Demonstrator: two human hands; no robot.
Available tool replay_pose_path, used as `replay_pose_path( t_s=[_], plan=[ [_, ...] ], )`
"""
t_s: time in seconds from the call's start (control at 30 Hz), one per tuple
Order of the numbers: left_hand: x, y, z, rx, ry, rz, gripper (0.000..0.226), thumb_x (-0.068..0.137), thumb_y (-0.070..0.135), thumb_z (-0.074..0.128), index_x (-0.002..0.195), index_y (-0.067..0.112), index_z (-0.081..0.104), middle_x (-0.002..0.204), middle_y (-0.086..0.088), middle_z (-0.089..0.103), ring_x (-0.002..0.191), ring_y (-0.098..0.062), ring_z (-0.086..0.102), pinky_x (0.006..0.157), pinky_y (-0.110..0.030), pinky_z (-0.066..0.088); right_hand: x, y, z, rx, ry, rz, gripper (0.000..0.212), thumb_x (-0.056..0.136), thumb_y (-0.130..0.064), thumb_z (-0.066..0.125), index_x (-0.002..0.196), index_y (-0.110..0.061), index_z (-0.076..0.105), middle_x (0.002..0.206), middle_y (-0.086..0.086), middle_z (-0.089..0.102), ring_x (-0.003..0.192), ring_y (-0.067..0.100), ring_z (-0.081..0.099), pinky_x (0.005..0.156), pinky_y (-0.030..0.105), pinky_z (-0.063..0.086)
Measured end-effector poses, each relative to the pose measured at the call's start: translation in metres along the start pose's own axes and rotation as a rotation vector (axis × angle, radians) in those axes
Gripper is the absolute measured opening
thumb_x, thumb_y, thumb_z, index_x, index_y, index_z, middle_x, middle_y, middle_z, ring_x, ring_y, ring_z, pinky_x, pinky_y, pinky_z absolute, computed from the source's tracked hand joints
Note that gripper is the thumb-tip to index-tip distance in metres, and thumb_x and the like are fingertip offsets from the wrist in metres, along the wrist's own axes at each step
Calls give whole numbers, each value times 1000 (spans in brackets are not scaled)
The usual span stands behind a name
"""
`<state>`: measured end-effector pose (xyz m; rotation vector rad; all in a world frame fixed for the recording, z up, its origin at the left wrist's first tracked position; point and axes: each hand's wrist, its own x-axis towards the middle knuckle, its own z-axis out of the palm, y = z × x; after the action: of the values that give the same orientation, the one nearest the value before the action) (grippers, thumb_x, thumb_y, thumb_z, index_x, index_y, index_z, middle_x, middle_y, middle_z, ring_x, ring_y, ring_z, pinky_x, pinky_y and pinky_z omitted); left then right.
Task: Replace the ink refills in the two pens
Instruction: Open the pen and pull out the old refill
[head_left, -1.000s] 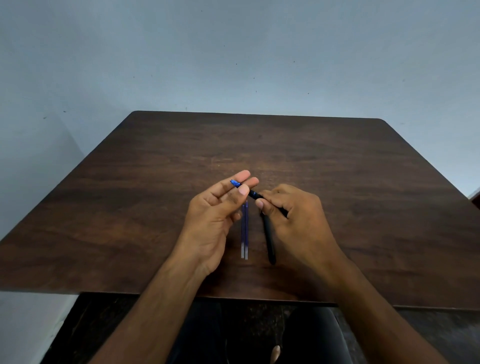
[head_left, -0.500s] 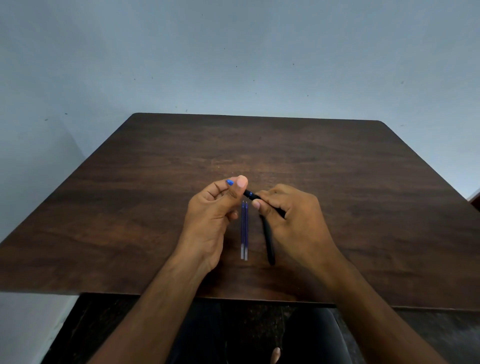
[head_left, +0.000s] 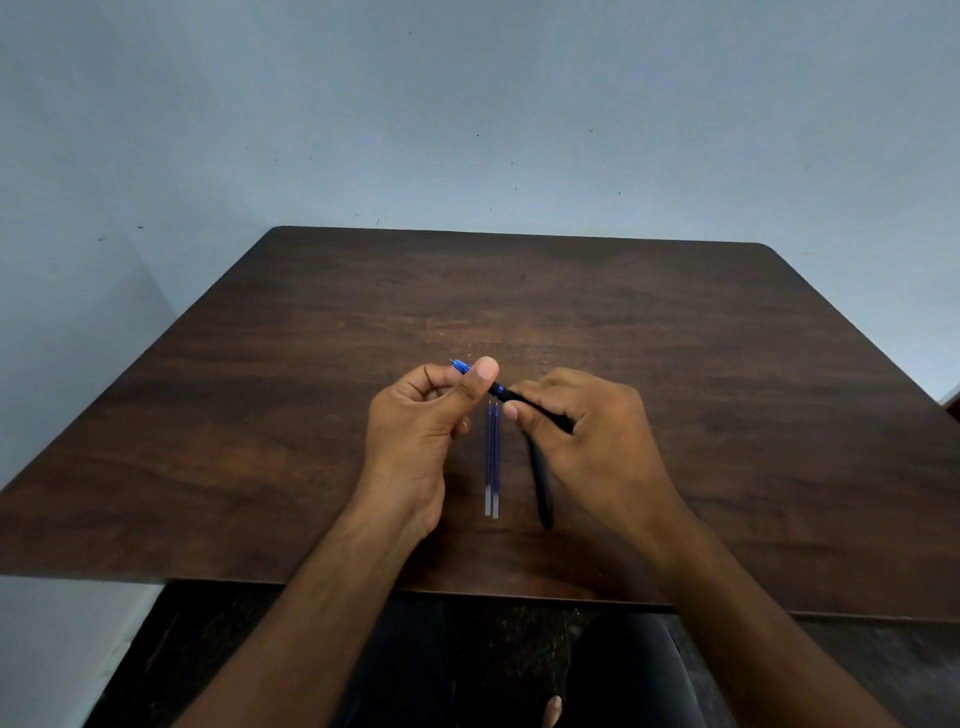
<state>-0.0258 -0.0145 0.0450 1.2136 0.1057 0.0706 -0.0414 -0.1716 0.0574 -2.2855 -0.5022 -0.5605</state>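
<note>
I hold a black pen (head_left: 511, 395) with a blue tip section between both hands, just above the table. My left hand (head_left: 421, 431) pinches the blue tip end between thumb and fingers. My right hand (head_left: 587, 436) grips the black barrel, which is mostly hidden in the fingers. Two blue ink refills (head_left: 492, 460) lie side by side on the table between my hands, pointing away from me. A second black pen (head_left: 541, 483) lies to their right, its far end under my right hand.
The dark wooden table (head_left: 260, 415) stands against a pale blue wall. Its near edge runs just below my wrists, with my dark-clothed legs under it.
My left fingers have curled from extended to a closed pinch on the pen's blue tip. The pen's tip has shifted slightly left. The refills and second pen have not moved.
</note>
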Motion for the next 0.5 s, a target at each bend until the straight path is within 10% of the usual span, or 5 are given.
replay_pose_path(
  t_s=[0.27,0.5],
  plan=[
    [-4,0,-10,2,-265,6,40,82,25,74,121,19,70,119,-2,72,102,-11,66,76,-26,44,-1,2,-2,39,16,35,16,92,-17,71,106,-17,78,88,-6,73,80,5,67,74,22,54],
    [-3,2,-2,36,-78,50,22,63,33,84,81,21,80,94,-2,77,80,-14,62,68,-28,44,-2,1,-2,59,18,55,17,90,-17,73,107,-15,78,91,-6,75,84,3,68,77,13,51]
  ],
)
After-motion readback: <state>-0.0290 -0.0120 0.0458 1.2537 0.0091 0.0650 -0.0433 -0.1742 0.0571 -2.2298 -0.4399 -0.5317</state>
